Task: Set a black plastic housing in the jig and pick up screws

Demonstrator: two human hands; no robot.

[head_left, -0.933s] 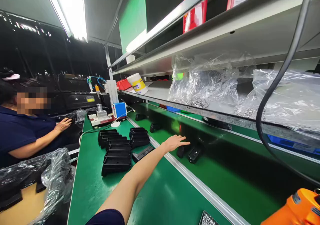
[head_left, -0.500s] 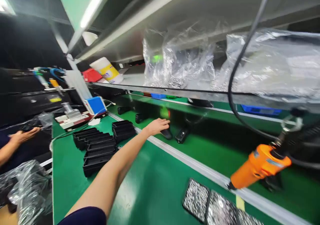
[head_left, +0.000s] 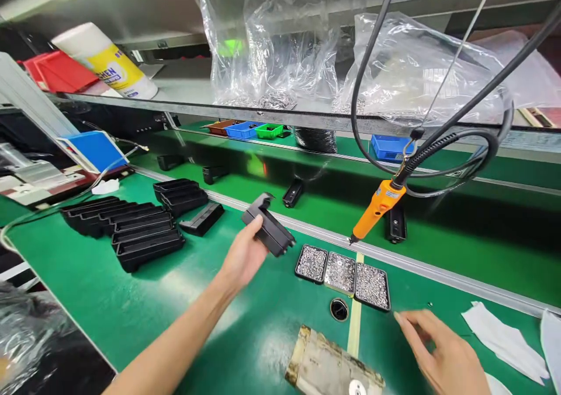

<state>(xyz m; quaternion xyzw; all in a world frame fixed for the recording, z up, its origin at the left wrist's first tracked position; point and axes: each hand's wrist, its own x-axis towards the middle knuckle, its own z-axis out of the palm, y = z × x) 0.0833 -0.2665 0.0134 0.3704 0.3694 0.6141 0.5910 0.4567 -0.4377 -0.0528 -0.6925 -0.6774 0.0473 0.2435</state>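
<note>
Now a black housing (head_left: 269,229) is held in the left grip (head_left: 245,255), lifted above the bench (head_left: 131,301). The right grip (head_left: 442,354), empty and loosely spread, is poised near the screw trays (head_left: 342,271); picking a screw would demand a fine pinch.

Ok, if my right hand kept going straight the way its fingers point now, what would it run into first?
The right hand points up and left across the green mat. Probably it would first meet the nearest of the three screw trays, though the small black ring lies close to that line and depth is unclear.
</note>
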